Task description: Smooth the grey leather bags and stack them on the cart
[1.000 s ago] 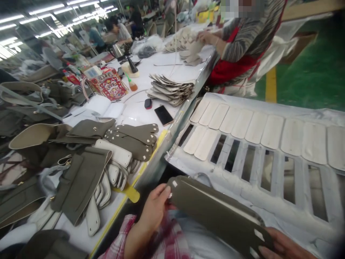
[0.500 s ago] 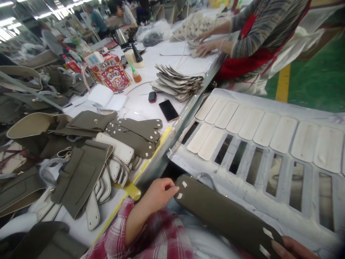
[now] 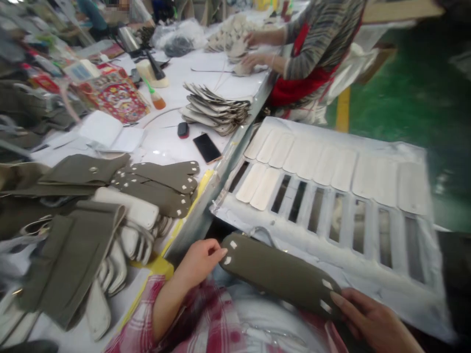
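An olive-green bag piece (image 3: pixel 275 269), long and rounded at both ends, lies tilted across my lap. Small white tabs mark each of its ends. My left hand (image 3: pixel 200 260) pinches at the left end, thumb and forefinger closed on its edge. At the right end, my right hand (image 3: pixel 368 314) grips the piece with the thumb on top near two tabs; its other fingers are partly hidden underneath. Behind the piece's upper edge shows a greyish loop (image 3: pixel 263 233). Pale oblong panels (image 3: pixel 257 186) lie on the slotted white rack (image 3: pixel 235 211) just beyond.
On the table to the left are olive bag parts (image 3: pixel 73 255), matching olive strips (image 3: pixel 158 184) and white strips (image 3: pixel 127 206). Farther back lie a phone (image 3: pixel 206 148), a stack of pale pieces (image 3: pixel 217 110) and a red patterned bag (image 3: pixel 114 95). A co-worker's hands (image 3: pixel 253 61) handle pieces there.
The view has swung right, so the table and rack sit farther left. My right hand and the right end of the bag piece now show more fully. Both hands keep their hold.
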Demonstrator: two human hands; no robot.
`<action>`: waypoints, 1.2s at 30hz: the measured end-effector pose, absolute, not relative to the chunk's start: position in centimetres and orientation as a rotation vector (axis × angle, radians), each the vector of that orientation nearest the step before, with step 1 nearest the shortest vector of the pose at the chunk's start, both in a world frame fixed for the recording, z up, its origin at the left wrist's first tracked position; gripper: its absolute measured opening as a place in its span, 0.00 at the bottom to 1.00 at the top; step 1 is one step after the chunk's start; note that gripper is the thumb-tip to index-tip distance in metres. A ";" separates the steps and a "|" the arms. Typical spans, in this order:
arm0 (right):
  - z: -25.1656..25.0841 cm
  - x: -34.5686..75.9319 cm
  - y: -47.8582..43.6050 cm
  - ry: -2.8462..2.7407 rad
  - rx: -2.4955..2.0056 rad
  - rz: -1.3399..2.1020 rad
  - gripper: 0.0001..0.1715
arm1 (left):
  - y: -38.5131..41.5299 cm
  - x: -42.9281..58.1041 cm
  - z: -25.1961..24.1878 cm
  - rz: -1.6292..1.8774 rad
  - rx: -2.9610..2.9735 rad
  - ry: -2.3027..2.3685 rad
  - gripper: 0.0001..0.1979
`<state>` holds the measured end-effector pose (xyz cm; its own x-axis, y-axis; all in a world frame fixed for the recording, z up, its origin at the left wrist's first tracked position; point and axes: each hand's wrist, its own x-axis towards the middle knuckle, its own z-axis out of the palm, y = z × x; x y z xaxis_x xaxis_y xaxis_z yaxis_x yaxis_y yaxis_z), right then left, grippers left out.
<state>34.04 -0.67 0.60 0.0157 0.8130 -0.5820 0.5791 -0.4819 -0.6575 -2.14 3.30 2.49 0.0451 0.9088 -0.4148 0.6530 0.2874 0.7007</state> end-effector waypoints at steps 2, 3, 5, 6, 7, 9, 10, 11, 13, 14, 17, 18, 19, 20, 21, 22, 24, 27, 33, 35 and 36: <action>2.2 33.3 -0.4 -1.401 -2.047 1.525 0.24 | 3.1 -1.9 2.5 0.273 1.475 1.714 0.20; 2.5 33.3 -0.3 -1.399 -2.034 1.523 0.23 | 3.2 -1.8 2.5 0.225 1.496 1.740 0.21; 2.3 33.6 -0.4 -1.379 -1.990 1.490 0.21 | 3.5 -1.7 2.5 0.091 1.533 1.763 0.24; 2.0 33.9 -0.5 -1.359 -1.973 1.476 0.20 | 3.7 -1.7 2.6 0.034 1.553 1.763 0.25; 1.7 34.2 -0.7 -1.327 -1.963 1.472 0.19 | 3.9 -1.8 2.7 -0.021 1.578 1.755 0.26; 1.2 34.5 -1.2 -1.242 -1.959 1.498 0.17 | 4.0 -1.9 3.2 -0.125 1.649 1.728 0.27; 1.1 34.6 -1.3 -1.201 -1.959 1.516 0.16 | 4.0 -1.9 3.5 -0.178 1.699 1.736 0.26; 1.1 34.6 -1.4 -1.169 -1.956 1.530 0.15 | 4.0 -1.8 3.8 -0.213 1.766 1.765 0.25; 1.3 34.5 -1.4 -1.133 -1.940 1.545 0.14 | 3.8 -1.1 4.4 -0.153 1.976 1.841 0.22; 1.4 34.5 -1.3 -1.121 -1.930 1.549 0.14 | 3.7 -0.3 4.6 -0.044 2.113 1.844 0.20; 1.6 34.5 -1.2 -1.079 -1.912 1.565 0.15 | 3.3 4.0 4.5 0.324 2.520 1.525 0.18; 1.6 34.6 -1.2 -1.073 -1.907 1.568 0.15 | 3.1 6.0 4.3 0.365 2.615 1.354 0.21; 1.5 34.6 -1.3 -1.074 -1.906 1.565 0.15 | 3.0 8.0 4.0 0.350 2.682 1.192 0.26; 1.4 34.7 -1.3 -1.081 -1.905 1.561 0.15 | 3.0 9.9 3.7 0.311 2.720 1.057 0.32; 1.4 34.8 -1.4 -1.091 -1.901 1.557 0.15 | 2.9 11.8 3.3 0.264 2.734 0.956 0.38; 1.3 34.8 -1.5 -1.104 -1.896 1.554 0.15 | 3.0 13.4 2.8 0.216 2.730 0.889 0.42; 1.2 34.9 -1.5 -1.126 -1.891 1.551 0.15 | 3.2 15.8 2.0 0.142 2.695 0.836 0.46; 1.0 35.0 -1.5 -1.164 -1.878 1.539 0.15 | 3.6 17.4 1.3 0.088 2.624 0.847 0.45; 0.9 35.3 -1.6 -1.349 -1.913 1.424 0.16 | 3.7 17.8 1.3 0.128 2.537 0.877 0.41; 1.0 35.5 -1.5 -1.417 -1.927 1.388 0.17 | 3.6 17.9 1.5 0.150 2.521 0.884 0.39; 1.1 35.6 -1.5 -1.441 -1.929 1.378 0.17 | 3.6 18.0 1.5 0.156 2.515 0.887 0.37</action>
<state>35.57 -1.51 1.08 0.0013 0.8765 -0.4814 0.5200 -0.4117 -0.7484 18.01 3.56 1.55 0.7848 0.6180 -0.0463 0.5649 -0.6827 0.4635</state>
